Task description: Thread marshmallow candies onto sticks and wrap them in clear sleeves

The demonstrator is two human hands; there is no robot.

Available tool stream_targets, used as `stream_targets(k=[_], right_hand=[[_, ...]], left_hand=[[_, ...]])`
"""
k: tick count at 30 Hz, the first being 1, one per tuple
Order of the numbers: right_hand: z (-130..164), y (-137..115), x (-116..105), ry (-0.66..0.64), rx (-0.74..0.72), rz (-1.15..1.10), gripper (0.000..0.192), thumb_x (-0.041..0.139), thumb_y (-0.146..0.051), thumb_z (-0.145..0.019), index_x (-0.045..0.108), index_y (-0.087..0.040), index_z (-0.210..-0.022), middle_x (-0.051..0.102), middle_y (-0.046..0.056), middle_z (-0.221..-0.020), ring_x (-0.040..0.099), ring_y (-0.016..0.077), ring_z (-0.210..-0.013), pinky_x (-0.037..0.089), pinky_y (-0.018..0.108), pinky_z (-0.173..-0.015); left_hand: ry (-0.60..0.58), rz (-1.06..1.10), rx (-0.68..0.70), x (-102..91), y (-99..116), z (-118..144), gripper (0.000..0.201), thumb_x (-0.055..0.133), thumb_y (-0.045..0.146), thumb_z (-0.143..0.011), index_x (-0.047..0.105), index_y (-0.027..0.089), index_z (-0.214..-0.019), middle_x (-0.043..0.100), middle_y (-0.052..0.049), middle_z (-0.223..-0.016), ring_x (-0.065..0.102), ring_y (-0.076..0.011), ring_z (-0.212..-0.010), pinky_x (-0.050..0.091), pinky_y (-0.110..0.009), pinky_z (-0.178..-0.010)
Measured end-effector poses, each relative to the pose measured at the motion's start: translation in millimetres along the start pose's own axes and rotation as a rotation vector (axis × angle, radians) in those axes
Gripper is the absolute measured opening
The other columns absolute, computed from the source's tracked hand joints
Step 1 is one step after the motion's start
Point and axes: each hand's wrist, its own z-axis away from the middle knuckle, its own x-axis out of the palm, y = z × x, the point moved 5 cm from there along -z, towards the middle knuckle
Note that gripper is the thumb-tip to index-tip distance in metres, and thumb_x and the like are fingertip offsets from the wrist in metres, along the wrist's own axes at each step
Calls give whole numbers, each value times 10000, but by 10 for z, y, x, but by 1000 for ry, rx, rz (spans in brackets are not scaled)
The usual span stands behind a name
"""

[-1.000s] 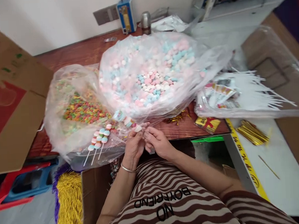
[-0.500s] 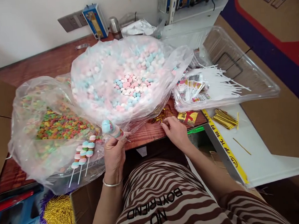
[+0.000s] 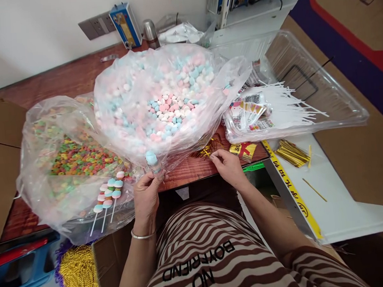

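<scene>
My left hand [image 3: 146, 193] grips a wrapped candy skewer [image 3: 153, 159] that stands upright at the near table edge, its blue top piece uppermost. My right hand [image 3: 226, 165] reaches to a small heap of gold twist ties [image 3: 206, 150] on the wooden table and pinches at one. A big clear bag of pink, blue and white candies [image 3: 166, 104] lies just behind both hands. Three finished skewers [image 3: 107, 197] rest on a second bag of colourful ring candies [image 3: 77, 160] at the left.
A clear plastic tray [image 3: 305, 112] at the right holds white sticks and printed wrappers. More gold ties [image 3: 291, 152] lie on a white surface with a yellow strip. Cardboard boxes flank both sides. A flask [image 3: 150, 33] and a blue box stand by the wall.
My hands were together on the skewer; the right hand left it and went right to the gold ties. The left hand has turned the skewer upright. The view shifted right.
</scene>
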Motion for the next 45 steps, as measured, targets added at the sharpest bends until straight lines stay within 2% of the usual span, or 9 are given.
stream_targets(k=[6, 12, 19, 22, 27, 31, 35, 41, 45], right_hand=[[2, -5, -18, -34, 114, -280, 243, 569, -410, -882, 633, -211, -759, 657, 27, -714, 576, 184, -661, 440, 308, -649], [6, 1, 78, -167, 242, -554, 300, 679, -483, -810, 614, -201, -730, 546, -28, -616, 405, 94, -473, 299, 247, -454], [109, -245, 112, -452, 331, -906, 470, 772, -609, -730, 534, -205, -710, 377, -98, -551, 272, 42, -410, 171, 213, -403], [133, -377, 106, -515, 287, -841, 444, 718, -603, -794, 534, -203, -734, 386, -93, -557, 287, 55, -434, 195, 220, -423], [103, -571, 30, -348, 49, -447, 297, 621, -438, -882, 574, -195, -719, 538, -27, -637, 444, 113, -581, 354, 252, -557], [138, -702, 23, -337, -23, -271, 252, 589, -345, -881, 552, -203, -677, 565, -21, -617, 450, 120, -569, 346, 258, -554], [162, -790, 35, -375, -54, -256, 247, 574, -314, -879, 531, -208, -660, 551, -24, -609, 444, 120, -564, 338, 260, -554], [159, -733, 64, -352, -14, -317, 267, 563, -371, -910, 580, -202, -704, 580, -14, -632, 477, 132, -584, 359, 267, -567], [68, -664, 39, -269, -39, -314, 241, 568, -354, -921, 612, -201, -741, 616, -1, -682, 530, 148, -642, 408, 277, -627]], left_hand=[[-47, -240, 95, -31, 49, 26, 185, 790, 370, -805, 769, 189, -839, 675, 19, -707, 579, -126, -695, 453, -254, -710], [-133, -585, 197, 21, 195, 68, 225, 613, 395, -951, 728, 203, -924, 680, 0, -799, 611, -153, -776, 470, -274, -755], [-238, -875, 588, 197, 328, 132, 182, 550, 190, -962, 730, 198, -934, 744, -64, -1010, 682, -204, -965, 520, -347, -899], [-231, -1020, 737, 292, 311, 191, 221, 517, 105, -947, 720, 191, -937, 726, -81, -1015, 662, -210, -977, 519, -346, -888], [-264, -1192, 898, 477, 260, 322, 243, 489, 99, -971, 709, 201, -962, 646, -57, -815, 590, -200, -796, 456, -319, -725], [-317, -1206, 954, 577, 239, 423, 220, 502, 143, -990, 667, 164, -1135, 629, -59, -796, 556, -209, -761, 429, -332, -704], [-354, -1181, 1003, 621, 221, 476, 396, 486, 78, -978, 562, 140, -1362, 653, -59, -835, 547, -205, -766, 435, -331, -722], [-320, -1086, 996, 560, 149, 416, 295, 498, 65, -968, 676, 185, -1171, 675, -55, -829, 576, -193, -778, 448, -328, -718], [-341, -1023, 1071, 545, 147, 420, 344, 486, 61, -968, 668, 203, -1223, 707, -59, -849, 619, -185, -801, 476, -330, -752]])
